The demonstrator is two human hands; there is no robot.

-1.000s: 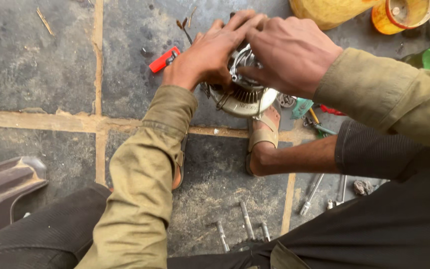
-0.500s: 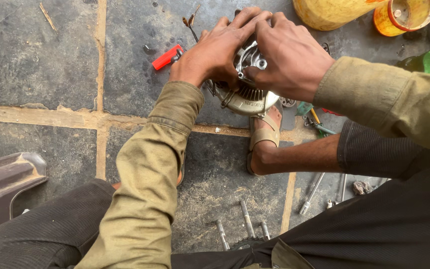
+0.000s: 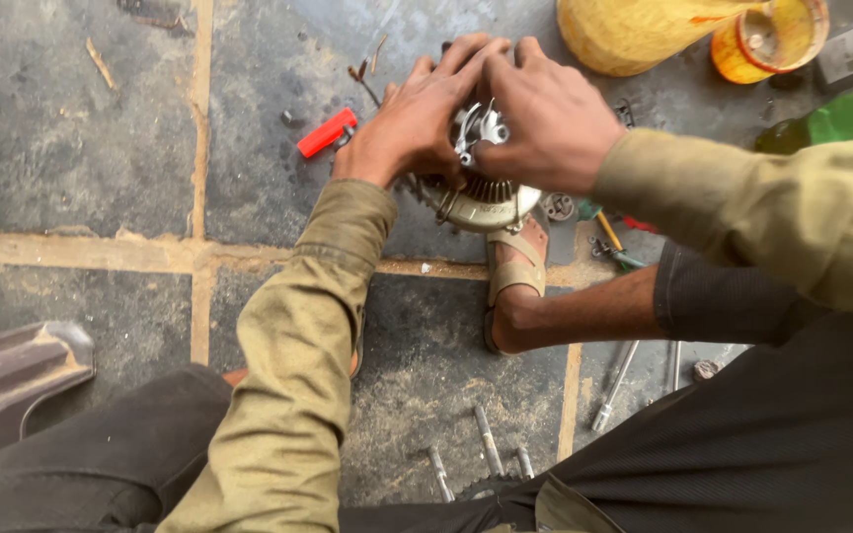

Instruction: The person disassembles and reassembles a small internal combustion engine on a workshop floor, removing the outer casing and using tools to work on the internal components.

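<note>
**Stone floor, both hands on the metal part**

Dusty floor [image 3: 101,118] as before. Left hand [image 3: 412,123] and right hand [image 3: 545,118] still clasp the round metal housing [image 3: 481,202] above the sandalled foot [image 3: 515,266]; only the view has shifted slightly.

The round metal motor part [image 3: 481,202] sits at the centre, above the sandalled foot [image 3: 515,271]; the left hand [image 3: 412,123] clasps it from nine o'clock, the right hand [image 3: 545,118] from three; the small plastic handle [image 3: 327,132] lies on the floor at nine o'clock of the left hand; two jugs [image 3: 644,30] stand at one o'clock; loose bolts [image 3: 486,439] lie at six o'clock, beyond the foot.
</note>
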